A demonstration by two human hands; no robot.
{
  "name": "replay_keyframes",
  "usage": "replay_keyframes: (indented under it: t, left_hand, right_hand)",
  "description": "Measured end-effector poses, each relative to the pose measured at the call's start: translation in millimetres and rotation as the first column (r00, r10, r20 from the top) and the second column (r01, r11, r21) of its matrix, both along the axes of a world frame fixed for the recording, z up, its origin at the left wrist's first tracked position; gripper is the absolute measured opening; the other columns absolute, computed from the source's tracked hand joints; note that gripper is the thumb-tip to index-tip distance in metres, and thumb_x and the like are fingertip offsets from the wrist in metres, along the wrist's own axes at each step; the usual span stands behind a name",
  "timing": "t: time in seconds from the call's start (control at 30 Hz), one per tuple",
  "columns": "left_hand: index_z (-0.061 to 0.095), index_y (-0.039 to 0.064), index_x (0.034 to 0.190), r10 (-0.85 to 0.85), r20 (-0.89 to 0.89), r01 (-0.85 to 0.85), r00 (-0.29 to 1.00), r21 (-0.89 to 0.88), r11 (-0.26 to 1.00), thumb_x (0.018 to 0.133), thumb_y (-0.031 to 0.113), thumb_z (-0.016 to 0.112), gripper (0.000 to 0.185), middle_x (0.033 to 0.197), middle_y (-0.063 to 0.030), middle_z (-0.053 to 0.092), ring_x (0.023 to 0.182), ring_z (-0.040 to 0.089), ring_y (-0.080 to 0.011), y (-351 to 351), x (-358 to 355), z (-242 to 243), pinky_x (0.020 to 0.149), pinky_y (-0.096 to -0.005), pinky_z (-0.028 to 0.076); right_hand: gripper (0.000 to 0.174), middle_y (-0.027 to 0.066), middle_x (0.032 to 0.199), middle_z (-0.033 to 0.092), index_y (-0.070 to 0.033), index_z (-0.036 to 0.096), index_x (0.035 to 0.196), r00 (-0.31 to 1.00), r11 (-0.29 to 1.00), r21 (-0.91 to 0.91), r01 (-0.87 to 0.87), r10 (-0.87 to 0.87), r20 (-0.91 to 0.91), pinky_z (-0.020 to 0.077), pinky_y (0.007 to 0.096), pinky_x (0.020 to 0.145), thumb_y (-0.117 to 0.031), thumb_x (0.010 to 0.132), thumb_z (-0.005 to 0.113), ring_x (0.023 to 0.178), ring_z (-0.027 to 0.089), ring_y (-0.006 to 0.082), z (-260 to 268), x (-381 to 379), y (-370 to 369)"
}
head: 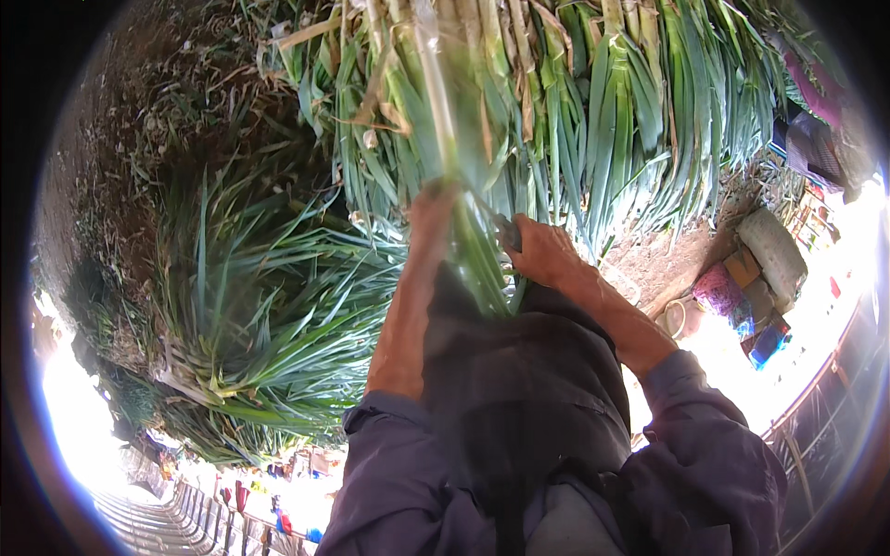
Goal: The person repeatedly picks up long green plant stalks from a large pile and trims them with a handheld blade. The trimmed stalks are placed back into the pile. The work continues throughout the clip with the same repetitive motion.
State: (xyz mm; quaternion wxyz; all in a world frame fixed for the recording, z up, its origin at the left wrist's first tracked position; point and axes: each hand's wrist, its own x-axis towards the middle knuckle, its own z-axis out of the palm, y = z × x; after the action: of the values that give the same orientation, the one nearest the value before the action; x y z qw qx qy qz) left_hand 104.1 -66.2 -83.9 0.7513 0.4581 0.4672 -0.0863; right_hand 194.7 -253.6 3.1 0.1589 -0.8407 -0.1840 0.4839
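Observation:
My left hand (434,208), blurred, grips a leek-like stalk (437,90) just where its pale shank turns into leaves. The shank points away from me, and its green leaves (480,257) hang back towards my dark-clothed lap. In my right hand (546,251) is the dark handle of what looks like a knife (510,233). Its thin blade, hard to make out, points up and left to the leaves beside my left hand. Straight ahead lies a large heap of similar stalks (619,104), their leaves drooping towards me.
More long-leaved stalks (278,326) are piled at my left, with leaf scraps (174,125) on the soil beyond. On the right are a pale sack (773,250), a pink mesh bundle (716,286) and a round container (678,318). A railing-like frame (799,459) curves along the lower right.

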Motion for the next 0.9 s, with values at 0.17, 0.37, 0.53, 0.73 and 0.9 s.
replay_keyframes:
  t: [0.17, 0.37, 0.53, 0.73, 0.9]
  left_hand:
    - [0.059, -0.008, 0.135, -0.044, 0.101, 0.048, 0.994, -0.036, 0.998, 0.095, 0.019, 0.071, 0.05, 0.113, -0.0089, 0.068, 0.097, 0.062, -0.0148, 7.2, -10.3, 3.6, 0.087, -0.0297, 0.05]
    - [0.058, -0.008, 0.136, 0.057, 0.132, -0.034, 0.99, -0.17, 0.985, 0.091, 0.01, 0.071, 0.05, 0.112, -0.0081, 0.068, 0.096, 0.065, -0.0155, 19.7, -15.8, -1.4, 0.086, -0.0298, 0.053]
    - [0.062, -0.007, 0.128, -0.01, 0.054, 0.015, 0.998, -0.1, 0.995, 0.091, 0.011, 0.069, 0.041, 0.101, -0.0065, 0.069, 0.083, 0.066, -0.0146, 18.8, -21.5, -18.1, 0.073, -0.0293, 0.055]
    - [0.065, -0.004, 0.123, 0.028, 0.142, -0.008, 0.99, -0.136, 0.991, 0.091, 0.015, 0.069, 0.038, 0.099, -0.0056, 0.069, 0.082, 0.065, -0.0129, 15.0, -19.4, -19.2, 0.071, -0.0292, 0.055]
    - [0.064, -0.004, 0.123, -0.039, 0.036, 0.043, 0.999, -0.096, 0.994, 0.09, 0.019, 0.073, 0.041, 0.103, -0.0075, 0.072, 0.084, 0.066, -0.0131, 18.7, -16.6, -10.6, 0.071, -0.0291, 0.055]
  right_hand:
    - [0.041, 0.0238, 0.094, 0.073, -0.004, 0.067, 0.104, 0.998, 0.997, -0.053, 0.051, -0.05, 0.032, 0.0525, 0.0524, 0.084, -0.044, 0.094, 0.063, 0.09, 0.07, 0.0441, 13.6, -29.5, 1.2]
    - [0.044, 0.0233, 0.085, 0.072, -0.002, 0.064, 0.104, 0.996, 1.0, 0.001, 0.026, -0.026, 0.09, 0.0519, 0.0539, 0.08, -0.045, 0.098, 0.061, 0.083, 0.069, 0.0451, 13.9, -49.3, 4.9]
    - [0.046, 0.026, 0.084, 0.071, 0.0, 0.062, 0.107, 0.988, 0.997, 0.049, 0.062, -0.069, 0.139, 0.0521, 0.0565, 0.076, -0.046, 0.1, 0.06, 0.081, 0.069, 0.0477, -4.1, -42.1, 20.4]
    - [0.047, 0.027, 0.091, 0.072, 0.001, 0.062, 0.111, 0.979, 0.996, 0.035, 0.085, -0.09, 0.18, 0.0537, 0.055, 0.076, -0.045, 0.101, 0.058, 0.085, 0.069, 0.0479, -35.4, -3.4, 52.2]
    - [0.044, 0.028, 0.09, 0.071, 0.002, 0.06, 0.11, 0.982, 0.996, 0.028, 0.08, -0.084, 0.167, 0.0544, 0.0542, 0.077, -0.041, 0.101, 0.058, 0.084, 0.07, 0.0473, -48.3, 44.9, 86.2]
